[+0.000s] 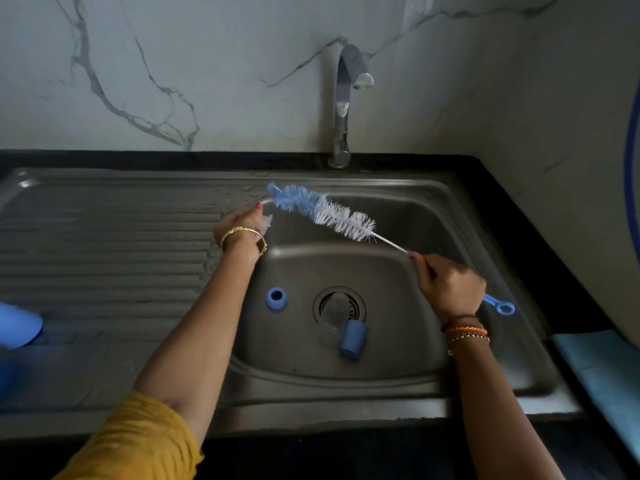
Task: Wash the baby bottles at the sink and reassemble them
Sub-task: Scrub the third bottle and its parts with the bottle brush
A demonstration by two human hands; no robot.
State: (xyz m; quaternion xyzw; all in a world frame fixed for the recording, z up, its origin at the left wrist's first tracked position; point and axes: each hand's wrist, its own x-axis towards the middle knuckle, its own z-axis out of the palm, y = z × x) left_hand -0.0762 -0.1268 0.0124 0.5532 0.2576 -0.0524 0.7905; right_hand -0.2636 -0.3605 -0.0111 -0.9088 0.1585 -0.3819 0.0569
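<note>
Nearest, between and below both hands, a blue cap [354,339] lies tipped on the sink [381,386] floor beside a clear bottle [333,318] resting over the drain; a blue collar ring [276,298] stands below the left hand; the right hand [450,285] grips the blue-handled bottle brush [325,213] by its stem, fingers curled round it, bristles reaching across toward the left hand [242,225]; that hand pinches a small pale piece, perhaps a teat [266,224], at the basin's left rim; beyond both, the tap [343,109] stands against marble wall [173,64].
</note>
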